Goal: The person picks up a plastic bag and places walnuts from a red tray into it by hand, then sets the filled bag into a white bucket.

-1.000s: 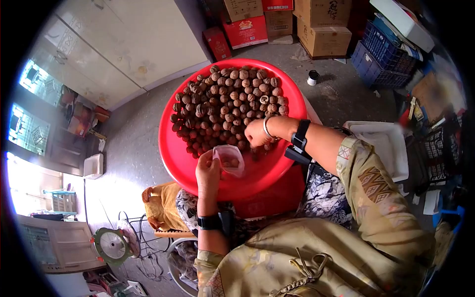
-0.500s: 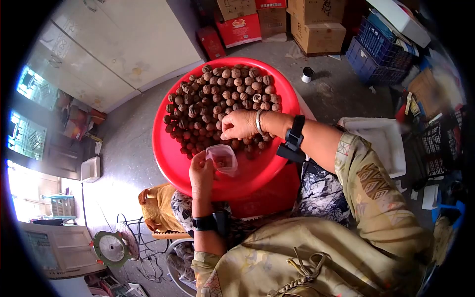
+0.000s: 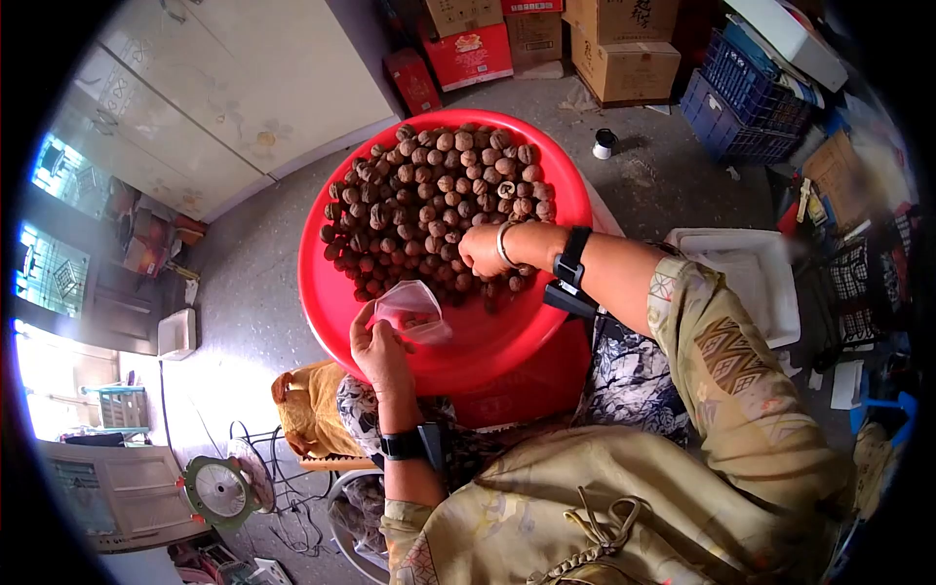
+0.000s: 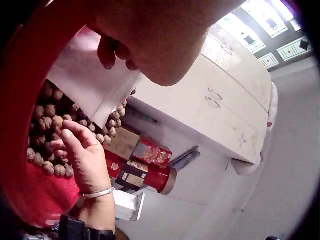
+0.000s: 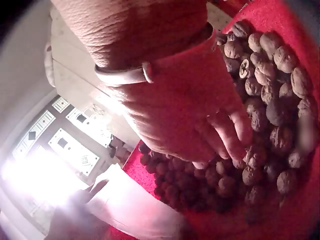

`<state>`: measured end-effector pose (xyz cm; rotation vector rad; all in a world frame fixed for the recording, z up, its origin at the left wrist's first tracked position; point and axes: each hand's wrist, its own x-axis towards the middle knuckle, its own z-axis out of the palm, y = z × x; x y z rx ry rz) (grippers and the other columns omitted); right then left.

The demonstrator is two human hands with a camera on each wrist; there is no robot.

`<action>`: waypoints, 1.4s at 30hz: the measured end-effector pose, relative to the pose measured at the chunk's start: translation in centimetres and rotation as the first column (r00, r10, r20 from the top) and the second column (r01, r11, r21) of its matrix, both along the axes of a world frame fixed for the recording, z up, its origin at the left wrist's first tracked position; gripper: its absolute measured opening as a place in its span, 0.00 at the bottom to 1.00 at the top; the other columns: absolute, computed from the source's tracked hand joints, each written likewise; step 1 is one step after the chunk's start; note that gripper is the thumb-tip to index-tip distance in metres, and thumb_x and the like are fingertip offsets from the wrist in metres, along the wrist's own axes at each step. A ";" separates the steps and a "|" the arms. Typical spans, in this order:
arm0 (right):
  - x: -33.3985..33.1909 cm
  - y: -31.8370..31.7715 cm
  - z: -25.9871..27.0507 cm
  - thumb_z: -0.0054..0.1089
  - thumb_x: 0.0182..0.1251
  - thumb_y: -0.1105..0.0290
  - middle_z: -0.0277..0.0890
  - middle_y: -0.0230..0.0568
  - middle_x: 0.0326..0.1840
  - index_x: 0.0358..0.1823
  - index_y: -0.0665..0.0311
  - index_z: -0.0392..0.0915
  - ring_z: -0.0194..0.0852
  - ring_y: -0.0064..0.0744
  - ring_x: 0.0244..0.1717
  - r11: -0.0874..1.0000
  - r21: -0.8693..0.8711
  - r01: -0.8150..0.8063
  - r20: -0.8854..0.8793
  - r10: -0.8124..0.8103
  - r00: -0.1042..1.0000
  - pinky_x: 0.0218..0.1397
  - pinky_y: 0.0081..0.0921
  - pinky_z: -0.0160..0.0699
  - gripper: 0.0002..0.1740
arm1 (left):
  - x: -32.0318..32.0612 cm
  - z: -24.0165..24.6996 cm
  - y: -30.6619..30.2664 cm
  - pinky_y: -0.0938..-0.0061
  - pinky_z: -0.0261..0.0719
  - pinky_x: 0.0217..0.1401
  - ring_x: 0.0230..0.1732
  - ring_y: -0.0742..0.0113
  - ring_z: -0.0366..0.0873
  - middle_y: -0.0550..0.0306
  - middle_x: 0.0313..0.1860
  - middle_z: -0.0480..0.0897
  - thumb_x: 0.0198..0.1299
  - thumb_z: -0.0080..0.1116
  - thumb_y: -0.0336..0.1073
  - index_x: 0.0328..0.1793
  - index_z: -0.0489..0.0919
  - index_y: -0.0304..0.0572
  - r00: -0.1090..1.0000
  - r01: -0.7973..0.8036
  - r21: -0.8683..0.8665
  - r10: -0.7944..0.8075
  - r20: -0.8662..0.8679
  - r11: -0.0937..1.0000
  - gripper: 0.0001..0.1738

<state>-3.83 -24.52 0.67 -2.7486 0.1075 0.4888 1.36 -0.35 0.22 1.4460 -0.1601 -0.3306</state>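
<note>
Walnuts (image 3: 429, 185) lie heaped in a round red basin (image 3: 322, 302). My left hand (image 3: 383, 361) grips the edge of a translucent whitish bag (image 3: 409, 304) over the basin's near-left part; a few walnuts show through it. The right hand (image 3: 485, 251), wearing a bracelet, is low over the heap, to the right of and beyond the bag. In the right wrist view, the right hand's fingers (image 5: 232, 132) curl down onto the walnuts (image 5: 252, 175). A walnut (image 4: 57, 121) is at its thumb and fingertips in the left wrist view.
Cardboard boxes (image 3: 634, 68) and blue crates (image 3: 726, 117) stand beyond the basin. A white tray (image 3: 780, 292) lies at the right, and a small tin (image 3: 604, 144) is on the floor. Pale cabinets (image 3: 224, 88) line the back left.
My right hand went left toward the bag, then moved slightly right and back down to the walnuts. The left hand shifted left and a little nearer the body, and the bag's shape changed.
</note>
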 end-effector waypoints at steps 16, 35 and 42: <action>-0.1 1.8 -1.6 0.60 0.57 0.65 0.80 0.42 0.51 0.67 0.52 0.69 0.79 0.39 0.44 0.978 0.160 -0.136 -0.506 0.200 0.839 0.45 0.37 0.78 0.32 | -0.1 0.0 -0.1 0.81 0.70 0.13 0.14 0.79 0.64 0.62 0.22 0.73 0.59 0.45 0.22 0.58 0.72 0.34 1.000 -0.003 -0.043 0.003 -0.021 0.999 0.19; 0.1 3.3 -3.4 0.54 0.62 0.65 0.72 0.40 0.63 0.65 0.58 0.70 0.71 0.43 0.58 0.918 0.078 -0.389 -0.715 0.324 0.620 0.59 0.42 0.70 0.27 | 0.1 -0.3 -0.2 0.81 0.72 0.17 0.18 0.79 0.67 0.62 0.23 0.75 0.58 0.47 0.24 0.58 0.72 0.35 0.994 0.104 0.039 -0.103 -0.028 0.994 0.20; -0.6 4.0 -0.7 0.54 0.65 0.59 0.75 0.44 0.59 0.61 0.64 0.73 0.74 0.43 0.55 0.946 0.098 -0.309 -0.753 0.273 0.599 0.54 0.42 0.73 0.25 | 0.2 -0.4 -0.3 0.82 0.72 0.17 0.18 0.79 0.67 0.63 0.24 0.75 0.60 0.48 0.25 0.59 0.72 0.36 0.988 0.152 0.116 -0.150 -0.028 0.982 0.19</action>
